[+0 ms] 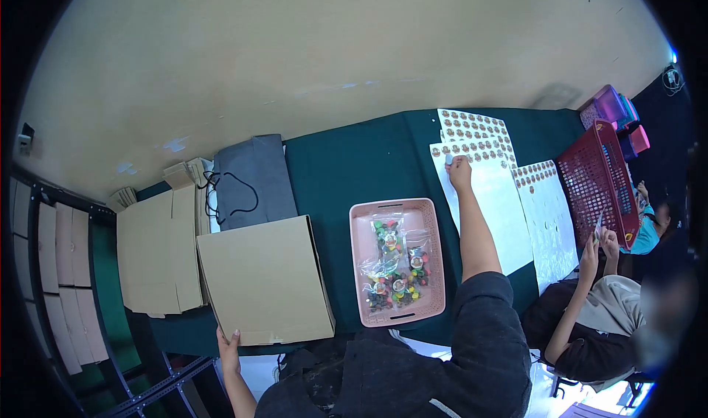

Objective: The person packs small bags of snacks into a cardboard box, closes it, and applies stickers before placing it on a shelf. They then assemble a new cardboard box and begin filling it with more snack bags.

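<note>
My right hand (459,171) is over the upper part of a white sticker sheet (490,219), its fingers closed by a small pale piece at the sheet's top left. Rows of round brown stickers run along the top of that sheet. My left hand (229,346) holds the lower left corner of a large brown cardboard box (265,281), thumb on top and the other fingers partly hidden. Between my hands, a pink basket (441,270) contains several clear bags of colourful pieces (389,237), some bearing a round label.
Flattened cardboard (158,252) and a dark grey bag (254,178) with black cords lie left. More sticker sheets (549,226) and a red basket (597,178) stand right. A co-worker's hands (599,248) hold something small near it. Shelves with boxes (70,270) are far left.
</note>
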### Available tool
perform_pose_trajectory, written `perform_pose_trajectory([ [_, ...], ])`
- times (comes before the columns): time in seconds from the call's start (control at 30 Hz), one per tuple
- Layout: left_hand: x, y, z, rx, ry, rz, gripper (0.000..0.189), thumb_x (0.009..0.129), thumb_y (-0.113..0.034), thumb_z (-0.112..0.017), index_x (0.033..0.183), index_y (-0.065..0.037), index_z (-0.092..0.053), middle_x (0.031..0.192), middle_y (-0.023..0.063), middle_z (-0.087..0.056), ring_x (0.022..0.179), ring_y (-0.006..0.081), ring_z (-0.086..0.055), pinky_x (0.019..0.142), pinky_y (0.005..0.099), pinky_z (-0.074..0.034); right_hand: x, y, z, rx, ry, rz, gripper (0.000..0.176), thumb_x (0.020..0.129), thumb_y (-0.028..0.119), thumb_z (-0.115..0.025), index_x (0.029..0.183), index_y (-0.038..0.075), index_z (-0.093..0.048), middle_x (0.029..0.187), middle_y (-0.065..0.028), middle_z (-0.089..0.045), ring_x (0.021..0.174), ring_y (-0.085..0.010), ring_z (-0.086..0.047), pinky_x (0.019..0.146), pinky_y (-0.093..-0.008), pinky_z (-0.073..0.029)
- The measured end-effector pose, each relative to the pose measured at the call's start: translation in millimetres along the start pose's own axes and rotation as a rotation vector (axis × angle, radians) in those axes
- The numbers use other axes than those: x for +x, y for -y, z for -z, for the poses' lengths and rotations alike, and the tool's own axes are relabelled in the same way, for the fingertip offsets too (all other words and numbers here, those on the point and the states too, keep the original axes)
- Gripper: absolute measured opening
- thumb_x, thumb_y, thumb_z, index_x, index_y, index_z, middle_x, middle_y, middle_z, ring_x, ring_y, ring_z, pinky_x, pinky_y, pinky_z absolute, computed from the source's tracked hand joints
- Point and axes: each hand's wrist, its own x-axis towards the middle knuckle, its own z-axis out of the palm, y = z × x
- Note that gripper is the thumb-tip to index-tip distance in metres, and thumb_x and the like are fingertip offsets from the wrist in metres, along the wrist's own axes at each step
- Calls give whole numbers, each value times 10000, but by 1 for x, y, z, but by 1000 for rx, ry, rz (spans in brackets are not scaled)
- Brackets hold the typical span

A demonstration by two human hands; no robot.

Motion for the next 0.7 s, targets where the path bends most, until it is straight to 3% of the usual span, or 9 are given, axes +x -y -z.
perform_pose_trajectory([
  [0.13,2,4,-1,20,3,-6,627,859,-120,-619,1382,-28,-286,1343,136,-431,1265,228,-378,1053,338,-273,-12,26,6,222,-27,-26,122,905,79,-504,933,-37,-533,797,-126,-632,711,-164,-654,593,-265,-523],
  [0.2,7,22,-5,164,-317,-299,547,854,-98,-598,1342,-34,-359,1280,142,-475,1230,263,-415,1044,368,-292,-35,67,10,259,-56,2,121,906,80,-511,937,-35,-537,805,-115,-629,713,-160,-652,602,-262,-524],
  [0.23,4,12,-9,156,-326,-296,547,854,-98,-598,1342,-34,-359,1280,142,-475,1230,263,-415,1044,368,-292,-52,94,12,538,-24,-63,117,896,78,-533,943,-28,-547,836,-121,-630,767,-171,-651,642,-274,-525],
  [0.27,-2,-14,-22,375,-364,-458,485,845,-86,-591,1293,-28,-416,1247,150,-488,1205,280,-434,1034,382,-306,-73,123,15,812,16,-132,116,886,75,-555,949,-22,-558,868,-127,-631,822,-183,-649,683,-285,-526],
  [0.3,-10,-41,-36,596,-402,-611,427,835,-75,-584,1244,-23,-473,1215,158,-501,1180,297,-454,1024,395,-320,-100,155,23,892,110,-136,115,892,81,-555,948,-19,-561,896,-116,-626,835,-176,-641,703,-269,-523],
  [0.33,-17,-68,-57,566,-380,-638,303,818,-67,-584,1114,-3,-565,1168,170,-520,1133,310,-484,1000,396,-347,-130,189,32,971,214,-142,115,897,86,-556,947,-17,-564,925,-104,-620,847,-170,-633,724,-252,-519],
  [0.4,-26,-102,-90,400,-188,-635,207,833,-75,-568,1017,7,-612,1086,155,-592,1065,289,-544,962,366,-386,-192,249,52,818,370,-61,92,883,58,-568,917,-27,-570,928,-98,-623,846,-165,-627,752,-272,-509],
  [0.57,-61,-143,-157,80,388,-591,316,889,-109,-554,1189,-11,-567,1174,136,-577,1118,226,-535,975,334,-387,-331,316,57,514,398,632,170,742,-2,-664,896,14,-595,923,-126,-621,884,-247,-615,772,-315,-490],
  [0.7,-80,-129,-159,-328,483,-518,330,914,-120,-542,1220,3,-540,1216,122,-556,1120,184,-527,976,309,-394,-398,335,61,506,423,882,246,697,-4,-679,933,18,-615,1026,-152,-587,934,-313,-589,793,-348,-481],
])
